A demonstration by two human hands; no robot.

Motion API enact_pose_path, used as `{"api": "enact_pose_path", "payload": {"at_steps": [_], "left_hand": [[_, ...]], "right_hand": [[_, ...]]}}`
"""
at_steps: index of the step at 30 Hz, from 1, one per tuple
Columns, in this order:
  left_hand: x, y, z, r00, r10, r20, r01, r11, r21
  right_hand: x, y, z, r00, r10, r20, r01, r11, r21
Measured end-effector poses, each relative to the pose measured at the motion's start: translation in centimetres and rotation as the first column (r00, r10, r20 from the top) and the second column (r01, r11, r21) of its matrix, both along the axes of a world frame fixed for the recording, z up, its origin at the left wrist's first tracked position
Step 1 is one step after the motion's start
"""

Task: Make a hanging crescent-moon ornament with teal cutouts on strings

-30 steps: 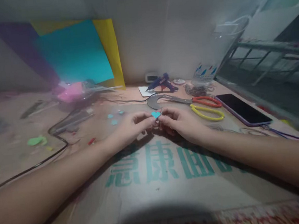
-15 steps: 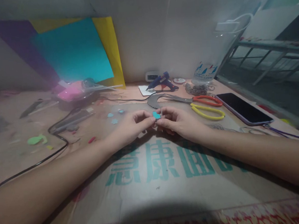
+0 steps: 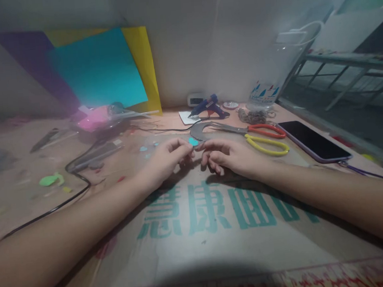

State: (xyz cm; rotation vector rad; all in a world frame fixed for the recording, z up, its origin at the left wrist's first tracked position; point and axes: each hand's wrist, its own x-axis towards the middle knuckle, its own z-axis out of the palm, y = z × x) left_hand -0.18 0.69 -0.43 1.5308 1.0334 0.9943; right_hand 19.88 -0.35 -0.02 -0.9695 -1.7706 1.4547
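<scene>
We pinch a small blue heart [image 3: 193, 141] in our left hand [image 3: 168, 163] and curl our right hand [image 3: 228, 156] loosely just beside it, while a blue glue gun [image 3: 209, 105] lies beyond and a phone [image 3: 313, 140] to the right.

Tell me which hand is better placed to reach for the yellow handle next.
The right hand, I'd judge: it looks free, with nothing visibly pinched, and lies nearer the yellow handle. The left hand is farther off and appears to pinch the blue heart.

Head-worn view, forward and down at hands [image 3: 166, 162] [image 3: 237, 156]
</scene>
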Motion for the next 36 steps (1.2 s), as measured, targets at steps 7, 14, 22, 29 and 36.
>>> {"api": "enact_pose_path", "payload": {"at_steps": [7,14,22,29,36], "left_hand": [[0.0,0.2,-0.3,0.996,0.039,0.074,-0.038,0.999,-0.026],[-0.1,0.1,-0.2,0.999,0.034,0.01,-0.034,0.999,-0.006],[0.2,-0.3,0.1,1.0,0.012,0.018,-0.012,1.0,-0.006],[0.1,-0.3,0.3,0.999,0.006,-0.051,-0.003,0.999,0.051],[0.1,-0.4,0.6,0.999,0.009,-0.047,-0.008,1.0,0.01]], "right_hand": [[-0.4,-0.9,0.5,0.984,-0.137,0.115,0.133,0.99,0.039],[-0.4,-1.1,0.9,0.986,-0.134,0.101,0.125,0.988,0.09],[-0.5,-0.9,0.0,0.997,-0.068,0.033,0.067,0.997,0.037],[-0.5,-0.9,0.4,0.989,-0.14,0.056,0.142,0.989,-0.033],[-0.7,-1.3,0.5,0.992,-0.112,0.061,0.109,0.993,0.055]]}}
